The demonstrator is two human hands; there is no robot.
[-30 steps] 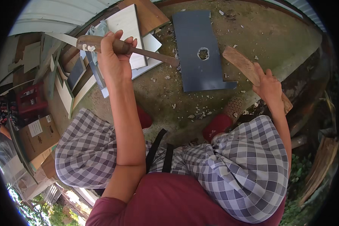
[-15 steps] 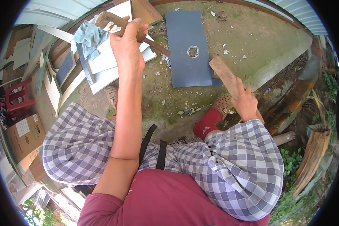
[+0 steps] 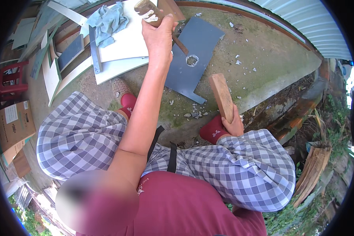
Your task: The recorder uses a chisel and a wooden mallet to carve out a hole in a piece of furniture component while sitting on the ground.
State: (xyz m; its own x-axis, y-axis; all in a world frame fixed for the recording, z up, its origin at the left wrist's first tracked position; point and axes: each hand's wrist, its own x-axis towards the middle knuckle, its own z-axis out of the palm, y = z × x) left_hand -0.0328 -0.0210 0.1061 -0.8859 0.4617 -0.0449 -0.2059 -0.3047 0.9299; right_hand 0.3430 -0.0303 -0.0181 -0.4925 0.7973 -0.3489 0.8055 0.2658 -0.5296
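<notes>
My left hand [image 3: 157, 37] is wrapped round the thick wooden handle of a chisel [image 3: 147, 10], which has pale patches on it. The rusty blade slants down to the right, its tip appearing at the rim of a ragged hole in a dark grey panel [image 3: 203, 36]; I cannot tell whether it touches. The panel lies askew on the ground, a notch at its near corner. Closed round the lower end of a rectangular wooden block [image 3: 220, 92], my right hand [image 3: 235, 125] is near my right foot, with the block pointing up and away.
White boards [image 3: 124, 45] lie at the left with a crumpled blue cloth [image 3: 108, 23] on them. Board offcuts [image 3: 53, 72], a red plastic stool [image 3: 12, 80] and a cardboard box [image 3: 15, 124] stand farther left. Pale chips dot the concrete [image 3: 263, 51]. Split wood [image 3: 314, 169] lies right.
The grey panel has turned askew, its near end now farther left. My left hand has moved right with the chisel, toward the hole. My right hand has come nearer and left with the block.
</notes>
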